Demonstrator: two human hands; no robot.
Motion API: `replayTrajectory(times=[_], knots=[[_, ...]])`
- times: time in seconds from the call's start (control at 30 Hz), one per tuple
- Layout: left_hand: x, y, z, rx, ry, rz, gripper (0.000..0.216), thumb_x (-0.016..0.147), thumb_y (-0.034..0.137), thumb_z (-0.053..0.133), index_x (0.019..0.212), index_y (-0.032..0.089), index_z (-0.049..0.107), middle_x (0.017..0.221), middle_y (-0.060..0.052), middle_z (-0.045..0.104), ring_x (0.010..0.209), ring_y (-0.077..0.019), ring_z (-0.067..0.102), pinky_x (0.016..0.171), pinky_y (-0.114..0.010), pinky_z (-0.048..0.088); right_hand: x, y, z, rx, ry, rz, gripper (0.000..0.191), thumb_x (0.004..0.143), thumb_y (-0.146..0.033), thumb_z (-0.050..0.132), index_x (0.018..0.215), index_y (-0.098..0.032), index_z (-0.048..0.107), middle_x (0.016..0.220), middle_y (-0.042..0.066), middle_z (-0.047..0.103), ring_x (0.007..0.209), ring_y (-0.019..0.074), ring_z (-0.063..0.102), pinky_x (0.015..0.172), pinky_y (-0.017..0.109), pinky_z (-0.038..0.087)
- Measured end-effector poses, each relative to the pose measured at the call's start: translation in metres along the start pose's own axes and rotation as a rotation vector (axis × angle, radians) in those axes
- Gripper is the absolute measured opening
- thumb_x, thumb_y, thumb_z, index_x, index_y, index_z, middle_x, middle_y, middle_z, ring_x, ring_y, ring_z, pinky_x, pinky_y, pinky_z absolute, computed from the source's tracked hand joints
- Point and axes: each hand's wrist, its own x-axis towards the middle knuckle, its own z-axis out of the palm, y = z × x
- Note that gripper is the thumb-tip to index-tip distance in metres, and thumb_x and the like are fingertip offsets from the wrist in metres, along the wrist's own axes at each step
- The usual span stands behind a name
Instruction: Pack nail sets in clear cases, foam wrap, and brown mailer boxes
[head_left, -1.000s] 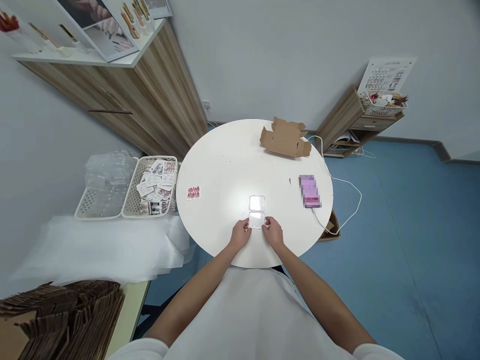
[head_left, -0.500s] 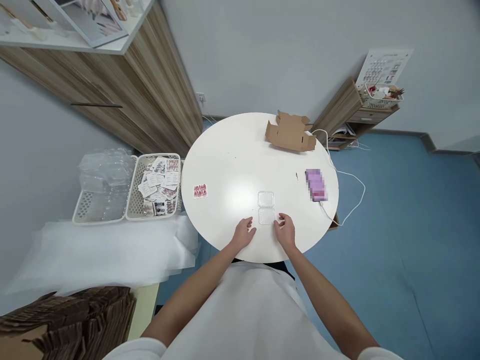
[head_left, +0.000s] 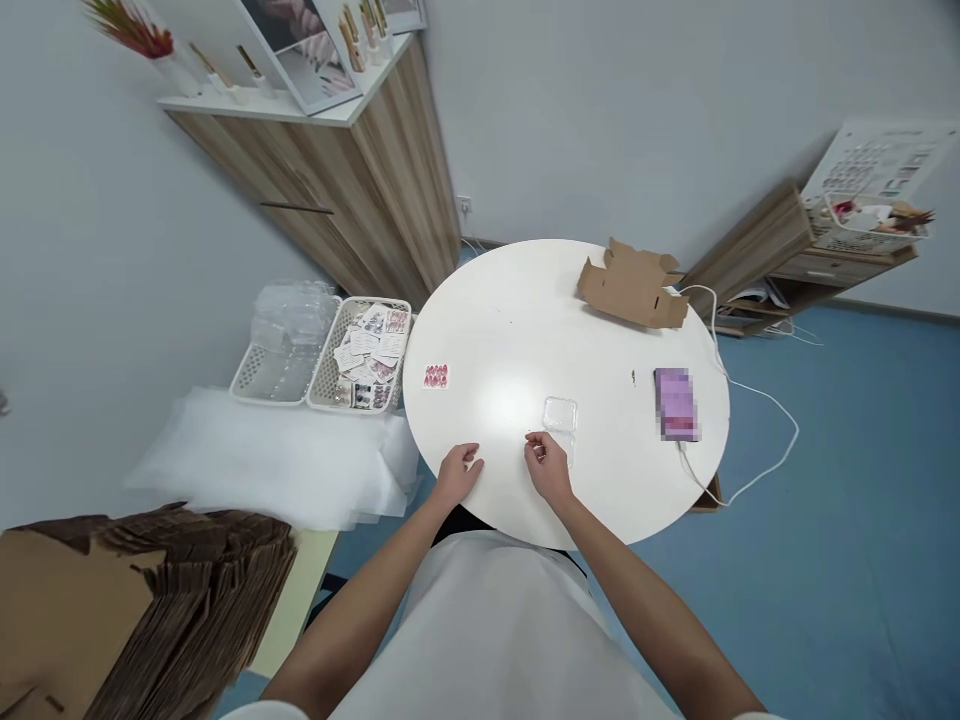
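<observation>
A clear plastic case (head_left: 560, 413) lies unfolded on the white round table (head_left: 480, 300). My right hand (head_left: 547, 467) is at its near left side, covering part of the lower half. Its fingers are curled with a small gap to the thumb, beside a tiny dark speck on the tabletop. My left hand (head_left: 459, 473) rests near the table's front edge, fingers and thumb apart, holding nothing. Farther left on the table lies a card of red and pink press-on nails (head_left: 436, 376).
An unfolded cardboard box (head_left: 634, 285) stands at the back right, near a pixelated purple device (head_left: 676, 405) with a white cable. Left of the table are a basket of nail cards (head_left: 319, 385), a basket of clear cases (head_left: 247, 375), white sheets (head_left: 277, 450) and stacked cardboard (head_left: 202, 610).
The head view has turned left. My right hand has gone from the case's right side across to its left side. My left hand has drawn away to the left of the case.
</observation>
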Motion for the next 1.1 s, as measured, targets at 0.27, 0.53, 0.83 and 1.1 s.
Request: replayTrajectory(times=[0.27, 0.53, 0.83, 1.1], knots=[[0.044, -0.01, -0.076, 0.198, 0.131, 0.011, 0.042, 0.07, 0.023, 0.056, 0.11, 0.015, 0.047, 0.102, -0.009, 0.053, 0.083, -0.0167, 0.054, 0.072, -0.03, 0.047, 0.04, -0.024, 0.049, -0.239, -0.272, -0.072, 0.034, 0.07, -0.022, 0.047, 0.104, -0.023, 0.05, 0.095, 0.001, 0.056, 0.068, 0.0112, 0.054, 0.066, 0.027, 0.045], [0.125, -0.004, -0.148, 0.676, 0.064, 0.323, 0.042, 0.07, 0.022, 0.056, 0.111, 0.018, 0.047, 0.101, -0.009, 0.049, 0.099, -0.0258, 0.044, 0.084, -0.036, 0.036, 0.104, -0.047, 0.115, -0.526, -0.197, -0.223, 0.046, 0.072, -0.022, 0.052, 0.116, -0.02, 0.042, 0.108, 0.008, 0.048, 0.1, 0.0202, 0.045, 0.083, 0.033, 0.038], [0.171, 0.007, -0.153, 0.887, -0.162, 0.386, 0.048, 0.062, 0.029, 0.067, 0.105, 0.022, 0.048, 0.104, -0.009, 0.047, 0.099, -0.0272, 0.04, 0.082, -0.039, 0.03, 0.151, -0.062, 0.157, -0.701, -0.224, -0.22, 0.067, 0.064, -0.025, 0.065, 0.123, -0.025, 0.033, 0.104, 0.009, 0.045, 0.097, 0.0242, 0.043, 0.078, 0.035, 0.036], [0.175, 0.001, -0.151, 0.8, -0.191, 0.361, 0.048, 0.062, 0.028, 0.068, 0.106, 0.024, 0.047, 0.104, -0.007, 0.048, 0.102, -0.0269, 0.039, 0.086, -0.042, 0.024, 0.158, -0.062, 0.161, -0.761, -0.204, -0.15, 0.057, 0.06, -0.022, 0.067, 0.111, -0.026, 0.043, 0.098, 0.006, 0.046, 0.092, 0.0226, 0.044, 0.073, 0.034, 0.035]])
